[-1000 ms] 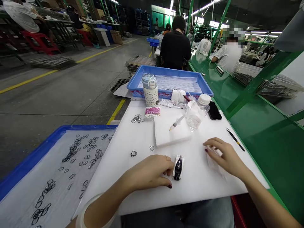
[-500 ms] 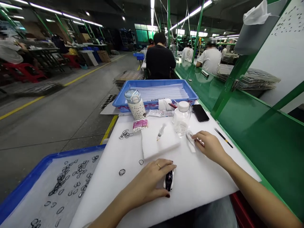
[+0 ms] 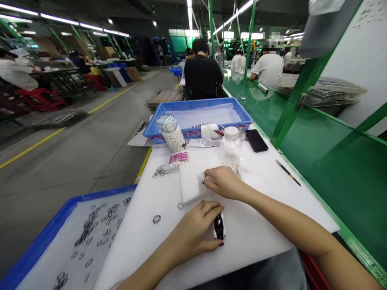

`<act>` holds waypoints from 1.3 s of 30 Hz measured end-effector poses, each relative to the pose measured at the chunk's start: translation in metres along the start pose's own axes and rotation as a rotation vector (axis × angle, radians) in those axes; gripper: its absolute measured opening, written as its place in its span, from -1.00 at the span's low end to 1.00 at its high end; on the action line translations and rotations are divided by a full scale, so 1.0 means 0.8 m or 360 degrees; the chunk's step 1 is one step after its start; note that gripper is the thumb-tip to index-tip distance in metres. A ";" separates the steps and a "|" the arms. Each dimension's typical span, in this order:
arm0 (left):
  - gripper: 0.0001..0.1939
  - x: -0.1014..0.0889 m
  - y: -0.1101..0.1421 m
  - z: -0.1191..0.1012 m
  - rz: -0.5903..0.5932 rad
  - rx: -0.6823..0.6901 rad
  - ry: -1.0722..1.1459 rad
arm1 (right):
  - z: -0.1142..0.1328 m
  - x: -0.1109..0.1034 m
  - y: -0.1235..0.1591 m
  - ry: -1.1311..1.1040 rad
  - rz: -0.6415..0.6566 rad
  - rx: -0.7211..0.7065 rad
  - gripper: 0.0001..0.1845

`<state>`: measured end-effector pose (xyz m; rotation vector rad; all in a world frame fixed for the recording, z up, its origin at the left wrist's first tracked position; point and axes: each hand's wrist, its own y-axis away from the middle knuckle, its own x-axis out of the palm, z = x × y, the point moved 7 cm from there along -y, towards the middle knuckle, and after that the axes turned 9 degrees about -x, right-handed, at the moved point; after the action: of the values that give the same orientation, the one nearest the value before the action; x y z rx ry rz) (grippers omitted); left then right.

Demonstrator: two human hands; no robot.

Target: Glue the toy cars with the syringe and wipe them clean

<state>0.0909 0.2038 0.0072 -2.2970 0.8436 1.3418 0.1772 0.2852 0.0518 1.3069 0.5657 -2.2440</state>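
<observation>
My left hand [image 3: 198, 229] lies low over the white table sheet [image 3: 242, 233]. Its thumb and fingers grip the two ends of a small black and white toy car [image 3: 219, 226]. Above the white foam pad [image 3: 190, 187], my right hand [image 3: 225, 182] is closed in a pinch on the syringe, of which only a blurred whitish end [image 3: 201, 177] shows past the fingertips. A crumpled white cloth [image 3: 246, 174] lies right of the pad, beside a clear bottle with a white cap [image 3: 231, 147].
A dotted tumbler [image 3: 171, 133], a cotton swab pack [image 3: 178, 159], a phone [image 3: 256, 140] and tweezers [image 3: 288, 172] surround the work area. Black rings [image 3: 156, 219] lie at left. Blue trays [image 3: 157, 129] stand behind and at lower left. A green bench [image 3: 338, 173] runs along the right.
My right hand has left the white cloth and moved left to the foam pad, closing on the syringe that lay there. My left hand stays on the toy car.
</observation>
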 end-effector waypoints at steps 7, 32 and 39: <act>-0.42 -0.007 -0.004 -0.004 -0.0210 0.0042 0.0009 | 0.001 0.004 -0.014 0.0105 0.0021 0.0071 -0.56; -0.77 -0.024 -0.006 0.017 -0.0384 -0.0460 0.0682 | 0.030 -0.003 0.066 -0.2408 -0.0602 -0.0150 -0.28; -0.83 -0.028 -0.005 0.015 -0.0450 -0.0402 0.0661 | 0.038 0.002 0.062 -0.2435 -0.0595 -0.0355 -0.28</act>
<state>0.0776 0.2209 0.0209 -2.8221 0.4502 0.9063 0.1850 0.2278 0.0588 -0.7951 0.3937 -2.5483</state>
